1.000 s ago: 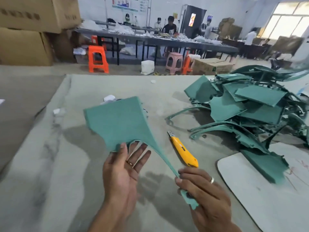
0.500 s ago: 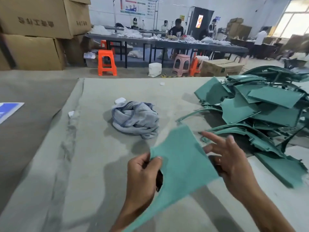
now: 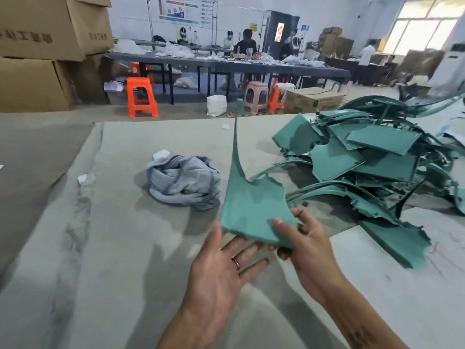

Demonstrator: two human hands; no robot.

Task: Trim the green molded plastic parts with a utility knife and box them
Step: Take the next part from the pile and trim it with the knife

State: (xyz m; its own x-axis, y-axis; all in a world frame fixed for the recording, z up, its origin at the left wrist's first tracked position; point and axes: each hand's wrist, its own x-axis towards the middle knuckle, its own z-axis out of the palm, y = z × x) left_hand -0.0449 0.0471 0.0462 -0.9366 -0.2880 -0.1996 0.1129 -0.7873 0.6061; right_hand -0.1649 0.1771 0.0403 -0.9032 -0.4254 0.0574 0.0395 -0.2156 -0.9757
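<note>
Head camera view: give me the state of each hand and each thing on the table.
Green part: held up, thin tail pointing upward.
Right hand: gripping the part's lower corner.
Left hand: open, fingers under the part's edge.
Grey cloth: crumpled on table.
Green pile: heaped, jagged edges.

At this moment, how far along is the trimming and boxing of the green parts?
Early, by the look of it. Done: nothing visibly boxed. In hand: one green molded plastic panel with a long thin spike, gripped at its lower corner by the right hand, the open left hand under its edge; no knife is in view. Left: the heap of green molded parts on the grey cloth-covered table, edges ragged.
</note>
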